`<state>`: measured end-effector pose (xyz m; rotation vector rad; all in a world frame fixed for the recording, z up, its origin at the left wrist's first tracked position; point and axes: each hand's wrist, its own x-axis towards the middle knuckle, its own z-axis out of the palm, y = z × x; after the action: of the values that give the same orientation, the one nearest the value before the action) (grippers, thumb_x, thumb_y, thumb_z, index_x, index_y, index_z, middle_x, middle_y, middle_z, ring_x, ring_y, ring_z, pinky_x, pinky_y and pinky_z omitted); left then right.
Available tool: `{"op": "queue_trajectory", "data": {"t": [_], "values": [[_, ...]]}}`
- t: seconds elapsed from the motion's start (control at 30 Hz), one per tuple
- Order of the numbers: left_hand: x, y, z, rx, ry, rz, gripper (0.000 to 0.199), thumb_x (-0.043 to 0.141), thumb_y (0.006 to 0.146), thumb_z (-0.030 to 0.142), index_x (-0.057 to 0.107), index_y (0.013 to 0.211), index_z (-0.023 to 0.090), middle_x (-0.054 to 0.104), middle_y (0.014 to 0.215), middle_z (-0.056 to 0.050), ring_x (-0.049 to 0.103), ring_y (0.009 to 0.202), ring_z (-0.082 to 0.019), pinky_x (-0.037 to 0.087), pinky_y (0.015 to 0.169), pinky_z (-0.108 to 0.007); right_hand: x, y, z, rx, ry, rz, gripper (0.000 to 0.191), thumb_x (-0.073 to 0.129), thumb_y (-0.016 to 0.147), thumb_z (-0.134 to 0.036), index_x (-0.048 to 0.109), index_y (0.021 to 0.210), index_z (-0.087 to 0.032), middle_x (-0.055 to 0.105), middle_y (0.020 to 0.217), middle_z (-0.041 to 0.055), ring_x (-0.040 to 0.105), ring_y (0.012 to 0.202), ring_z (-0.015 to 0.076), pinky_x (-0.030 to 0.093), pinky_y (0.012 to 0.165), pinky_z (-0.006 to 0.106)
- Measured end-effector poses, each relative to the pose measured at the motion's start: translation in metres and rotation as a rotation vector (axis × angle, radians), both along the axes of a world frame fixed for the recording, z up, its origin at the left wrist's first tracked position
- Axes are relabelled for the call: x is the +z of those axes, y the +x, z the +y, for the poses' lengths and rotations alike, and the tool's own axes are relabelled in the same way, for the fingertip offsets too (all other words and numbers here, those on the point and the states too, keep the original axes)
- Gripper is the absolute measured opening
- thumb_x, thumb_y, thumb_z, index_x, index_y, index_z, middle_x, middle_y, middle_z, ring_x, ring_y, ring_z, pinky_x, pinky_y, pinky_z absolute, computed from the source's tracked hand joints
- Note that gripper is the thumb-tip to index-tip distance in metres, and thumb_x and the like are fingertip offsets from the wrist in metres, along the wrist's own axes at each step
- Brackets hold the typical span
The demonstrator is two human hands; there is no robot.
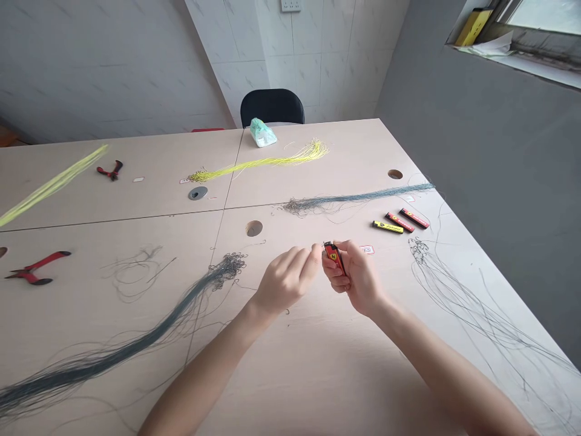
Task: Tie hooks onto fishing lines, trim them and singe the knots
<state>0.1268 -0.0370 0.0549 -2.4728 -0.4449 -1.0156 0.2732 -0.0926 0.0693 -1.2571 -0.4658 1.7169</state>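
Observation:
A red and black lighter (pixel 334 257) with a yellow badge is gripped in my right hand (pixel 356 275), its top pointing up and to the left. Close beside that top end, the fingertips of my left hand (pixel 288 275) are pinched together. Whatever the left fingers hold is too small to make out. Left of my hands lies a thick bundle of dark lines (pixel 172 315) with hooks clustered at its near end. A looser bundle of hooked lines (pixel 472 297) spreads out to the right of my right forearm.
Three more lighters (pixel 388 227) lie at the right. Yellow lines (pixel 258 163) and blue-grey lines (pixel 363 197) stretch across the far table. Red-handled pliers (pixel 39 268) rest at the left, a second pair (pixel 110 170) farther back. The table has a round hole (pixel 254 228); a plastic bag (pixel 262 133) sits behind.

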Motion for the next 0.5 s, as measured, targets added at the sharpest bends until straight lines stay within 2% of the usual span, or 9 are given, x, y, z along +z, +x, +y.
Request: {"op": "queue_trajectory", "data": {"t": [0.1, 0.2, 0.27, 0.33, 0.37, 0.4, 0.5], "values": [[-0.001, 0.001, 0.0, 0.02, -0.041, -0.049, 0.019, 0.053, 0.09, 0.0, 0.059, 0.103, 0.012, 0.055, 0.057, 0.004, 0.052, 0.048, -0.011, 0.038, 0.047, -0.026, -0.003, 0.0, 0.001, -0.062, 0.016, 0.009, 0.045, 0.044, 0.081, -0.059, 0.036, 0.06, -0.02, 0.022, 0.058, -0.0069, 0.009, 0.048, 0.007, 0.009, 0.046, 0.025], [0.002, 0.001, -0.001, 0.029, -0.203, -0.205, 0.01, 0.054, 0.093, 0.006, 0.059, 0.096, 0.015, 0.057, 0.06, 0.004, 0.052, 0.05, -0.009, 0.04, 0.049, -0.023, -0.017, 0.007, -0.001, -0.173, 0.055, -0.094, 0.058, 0.04, 0.079, -0.076, 0.048, 0.068, -0.019, 0.03, 0.063, -0.0045, 0.019, 0.049, 0.0085, 0.017, 0.046, 0.024], [0.006, 0.0, -0.003, 0.018, -0.357, -0.318, 0.008, 0.055, 0.094, 0.009, 0.059, 0.091, 0.016, 0.054, 0.058, 0.006, 0.047, 0.047, -0.007, 0.037, 0.047, -0.021, -0.033, 0.018, -0.006, -0.218, 0.087, -0.377, 0.058, 0.038, 0.083, -0.073, 0.057, 0.079, -0.019, 0.04, 0.069, -0.001, 0.034, 0.054, 0.0118, 0.031, 0.052, 0.026], [0.013, -0.002, -0.006, 0.01, -0.533, -0.389, 0.01, 0.056, 0.094, 0.012, 0.058, 0.086, 0.018, 0.043, 0.052, 0.009, 0.036, 0.042, -0.005, 0.029, 0.042, -0.02, -0.052, 0.032, -0.014, -0.192, 0.115, -0.818, 0.05, 0.038, 0.089, -0.063, 0.062, 0.095, -0.02, 0.049, 0.081, 0.0039, 0.049, 0.071, 0.0184, 0.043, 0.067, 0.032], [0.017, -0.003, -0.008, 0.004, -0.628, -0.416, 0.011, 0.057, 0.093, 0.013, 0.058, 0.083, 0.018, 0.037, 0.051, 0.01, 0.031, 0.041, -0.005, 0.026, 0.04, -0.02, -0.062, 0.04, -0.02, -0.16, 0.117, -1.011, 0.047, 0.037, 0.09, -0.058, 0.062, 0.104, -0.02, 0.052, 0.09, 0.007, 0.052, 0.081, 0.0224, 0.045, 0.077, 0.037], [0.021, -0.004, -0.01, -0.006, -0.732, -0.438, 0.013, 0.057, 0.093, 0.014, 0.057, 0.081, 0.019, 0.032, 0.05, 0.01, 0.027, 0.041, -0.005, 0.024, 0.039, -0.02, -0.071, 0.048, -0.025, -0.147, 0.105, -1.118, 0.046, 0.039, 0.091, -0.053, 0.06, 0.114, -0.019, 0.053, 0.097, 0.01, 0.053, 0.09, 0.0264, 0.044, 0.084, 0.043], [0.031, -0.007, -0.015, -0.049, -1.06, -0.482, 0.018, 0.057, 0.094, 0.02, 0.057, 0.076, 0.019, 0.026, 0.051, 0.01, 0.023, 0.042, -0.005, 0.021, 0.037, -0.02, -0.094, 0.067, -0.04, -0.099, 0.131, -1.346, 0.047, 0.036, 0.094, -0.042, 0.053, 0.132, -0.02, 0.053, 0.105, 0.0145, 0.047, 0.102, 0.0329, 0.041, 0.09, 0.051]]}}
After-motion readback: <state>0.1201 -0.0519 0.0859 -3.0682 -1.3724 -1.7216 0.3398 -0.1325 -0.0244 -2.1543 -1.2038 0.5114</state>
